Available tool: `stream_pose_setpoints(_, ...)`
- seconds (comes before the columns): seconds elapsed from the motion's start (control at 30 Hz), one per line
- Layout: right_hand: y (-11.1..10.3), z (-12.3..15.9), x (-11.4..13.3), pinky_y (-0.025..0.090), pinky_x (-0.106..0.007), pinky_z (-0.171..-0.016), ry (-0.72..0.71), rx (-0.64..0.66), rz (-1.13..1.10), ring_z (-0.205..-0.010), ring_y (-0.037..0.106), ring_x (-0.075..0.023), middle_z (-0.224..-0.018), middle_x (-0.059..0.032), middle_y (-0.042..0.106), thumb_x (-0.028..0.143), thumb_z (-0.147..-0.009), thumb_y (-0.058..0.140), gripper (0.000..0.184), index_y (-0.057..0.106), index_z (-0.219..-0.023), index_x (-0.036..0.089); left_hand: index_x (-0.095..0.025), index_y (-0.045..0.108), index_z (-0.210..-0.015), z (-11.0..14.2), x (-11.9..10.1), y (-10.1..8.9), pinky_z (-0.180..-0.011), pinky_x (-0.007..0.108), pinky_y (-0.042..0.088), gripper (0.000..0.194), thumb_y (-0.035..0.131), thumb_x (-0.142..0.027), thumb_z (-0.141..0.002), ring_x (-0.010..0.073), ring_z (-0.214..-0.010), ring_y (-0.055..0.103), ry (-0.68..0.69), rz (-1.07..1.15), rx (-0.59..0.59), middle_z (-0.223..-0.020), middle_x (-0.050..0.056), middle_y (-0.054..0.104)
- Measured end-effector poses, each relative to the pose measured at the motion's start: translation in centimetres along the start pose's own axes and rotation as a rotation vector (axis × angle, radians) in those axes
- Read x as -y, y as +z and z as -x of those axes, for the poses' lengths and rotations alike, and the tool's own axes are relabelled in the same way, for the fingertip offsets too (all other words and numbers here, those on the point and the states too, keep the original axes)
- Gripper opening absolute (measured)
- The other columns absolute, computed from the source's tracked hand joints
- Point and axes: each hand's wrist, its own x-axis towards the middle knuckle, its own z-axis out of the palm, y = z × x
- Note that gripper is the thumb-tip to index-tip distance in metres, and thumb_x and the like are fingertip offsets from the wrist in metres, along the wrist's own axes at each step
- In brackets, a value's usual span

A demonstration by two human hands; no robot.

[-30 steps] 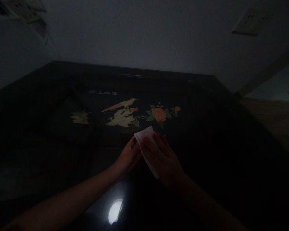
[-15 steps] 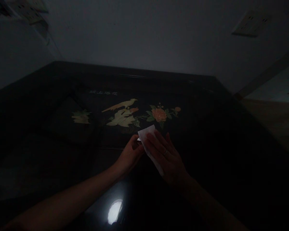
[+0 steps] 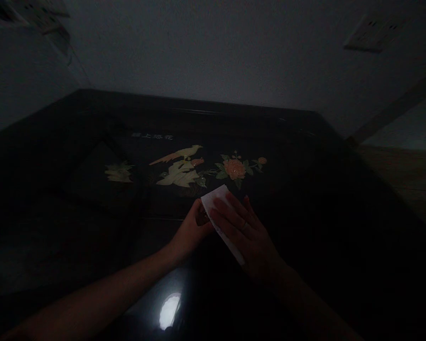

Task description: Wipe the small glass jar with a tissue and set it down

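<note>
A folded white tissue (image 3: 213,198) lies under the fingers and palm of my right hand (image 3: 243,227), which has a ring on one finger. The right fingers stretch out along it and press it over something beneath. My left hand (image 3: 195,222) is curled right beside the tissue's left edge, thumb and fingers rounded about a small thing. That small thing is mostly hidden by the tissue and the dark, and I cannot tell what it is. Both hands are in front of a black glossy panel (image 3: 156,203) with a raised bird (image 3: 184,152) and a pink flower (image 3: 234,169).
Behind the black surface rises a pale wall (image 3: 206,52). A socket plate (image 3: 371,35) is on it at upper right, and more sockets (image 3: 39,16) with a cable are at upper left. A bright light reflection (image 3: 169,311) shows near the front. The scene is very dim.
The tissue and my right fingers have shifted slightly left and turned a little. The tissue now covers the shiny spot that showed beside my left fingertips. My left hand has barely moved.
</note>
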Motion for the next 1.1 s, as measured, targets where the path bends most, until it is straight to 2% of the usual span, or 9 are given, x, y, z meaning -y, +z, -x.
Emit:
stream_pose_setpoints(0.1, -0.4, -0.3, 0.0, 0.011, -0.047, -0.119, -0.002, 0.026, 0.030, -0.144, 0.020, -0.0196, -0.147, -0.0061, 0.043, 0.012, -0.095, 0.032, 0.052, 0.028, -0.147, 0.018, -0.020, 0.057, -0.107, 0.1, -0.4, 0.2, -0.087, 0.033, 0.048, 0.056, 0.084, -0.026, -0.059, 0.0245, -0.105, 0.061, -0.006, -0.060, -0.019, -0.109, 0.006, 0.067)
stream_pose_setpoints(0.3, -0.2, -0.2, -0.3, 0.021, -0.047, -0.117, 0.065, -0.021, 0.031, -0.143, 0.022, -0.0196, -0.147, -0.0108, 0.041, 0.015, -0.096, 0.030, 0.050, 0.030, -0.146, 0.014, -0.019, 0.057, -0.097, 0.1, -0.7, 0.4, -0.087, 0.033, 0.048, 0.050, 0.084, -0.022, -0.055, 0.0243, -0.104, 0.061, 0.013, 0.016, -0.001, -0.107, 0.005, 0.067)
stream_pose_setpoints(0.47, -0.2, -0.4, 0.0, 0.017, -0.049, -0.118, -0.023, 0.026, 0.054, -0.144, 0.018, -0.0199, -0.144, -0.0084, 0.046, 0.012, -0.094, 0.033, 0.049, 0.036, -0.143, 0.014, -0.020, 0.056, -0.099, -0.1, -0.4, 0.2, -0.085, 0.033, 0.048, 0.052, 0.084, -0.022, -0.055, 0.0240, -0.102, 0.061, 0.008, -0.066, -0.037, -0.107, 0.005, 0.067)
stream_pose_setpoints(0.6, -0.3, -0.4, 0.1, 0.017, -0.047, -0.119, -0.005, 0.012, 0.057, -0.143, 0.022, -0.0191, -0.143, -0.0078, 0.047, 0.011, -0.094, 0.035, 0.048, 0.039, -0.141, 0.015, -0.019, 0.055, -0.094, -0.1, -0.7, 0.3, -0.079, 0.030, 0.049, 0.046, 0.082, -0.018, -0.056, 0.0216, -0.096, 0.062, 0.013, -0.096, -0.055, -0.101, 0.003, 0.067)
stream_pose_setpoints(0.73, 0.0, -0.2, -0.2, 0.022, -0.048, -0.117, 0.085, -0.032, -0.052, -0.142, 0.027, -0.0206, -0.147, -0.0087, 0.043, 0.011, -0.095, 0.033, 0.051, 0.034, -0.145, 0.018, -0.019, 0.056, -0.095, 0.0, -1.1, 0.6, -0.080, 0.028, 0.048, 0.052, 0.081, -0.010, -0.051, 0.0193, -0.093, 0.062, 0.004, -0.043, -0.021, -0.098, 0.001, 0.067)
stream_pose_setpoints(0.87, 0.4, -0.1, -0.1, 0.032, -0.045, -0.114, 0.251, -0.128, -0.282, -0.140, 0.031, -0.0189, -0.150, -0.0044, 0.039, 0.011, -0.095, 0.033, 0.055, 0.028, -0.147, 0.027, -0.018, 0.058, -0.101, 0.2, -1.2, 0.6, -0.084, 0.030, 0.047, 0.052, 0.080, -0.015, -0.055, 0.0196, -0.094, 0.063, -0.025, 0.032, 0.022, -0.100, 0.003, 0.068)
stream_pose_setpoints(1.0, 0.7, -0.1, 0.2, 0.037, -0.044, -0.111, 0.379, -0.217, -0.463, -0.138, 0.035, -0.0175, -0.148, 0.0002, 0.042, 0.015, -0.097, 0.034, 0.050, 0.034, -0.144, 0.034, -0.017, 0.060, -0.106, 0.2, -1.3, 0.6, -0.087, 0.032, 0.047, 0.057, 0.081, -0.018, -0.054, 0.0232, -0.099, 0.063, -0.019, 0.033, 0.029, -0.106, 0.008, 0.068)
stream_pose_setpoints(1.1, 0.9, -0.1, 0.1, 0.038, -0.043, -0.111, 0.501, -0.248, -0.554, -0.135, 0.040, -0.0176, -0.145, -0.0009, 0.046, 0.021, -0.099, 0.034, 0.043, 0.041, -0.141, 0.031, -0.018, 0.062, -0.108, 0.2, -1.3, 0.6, -0.088, 0.032, 0.048, 0.057, 0.081, -0.017, -0.054, 0.0247, -0.101, 0.064, -0.019, 0.028, 0.057, -0.108, 0.008, 0.069)
